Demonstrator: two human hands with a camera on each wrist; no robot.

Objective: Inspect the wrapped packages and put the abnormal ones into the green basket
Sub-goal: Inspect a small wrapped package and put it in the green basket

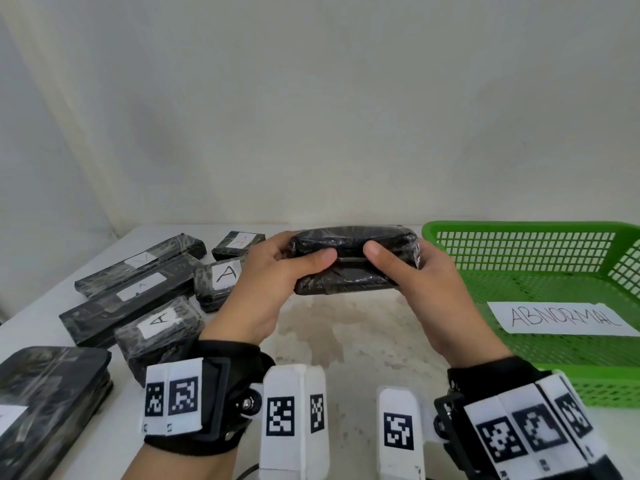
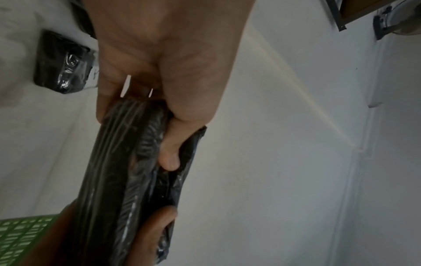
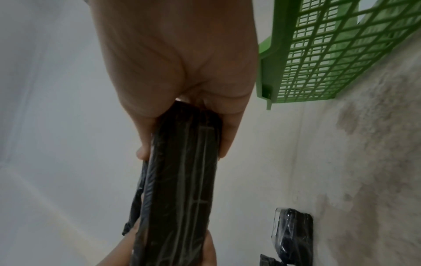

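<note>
A black film-wrapped package [image 1: 349, 259] is held up above the table between both hands. My left hand [image 1: 273, 271] grips its left end, thumb across the near face. My right hand [image 1: 415, 275] grips the right end the same way. In the left wrist view the package [image 2: 118, 180] runs away from my left hand [image 2: 159, 90], its wrap loose and wrinkled by the thumb. The right wrist view shows the package [image 3: 182, 180] edge-on under my right hand [image 3: 182, 72]. The green basket [image 1: 540, 285] stands on the right, holding only a paper label reading ABNORMAL [image 1: 561, 318].
Several wrapped black packages lie on the left of the table, some with white labels marked A [image 1: 157, 318]. A large one [image 1: 45, 403] sits at the near left corner. The table top [image 1: 346, 341] is white and stained; a pale wall rises behind it.
</note>
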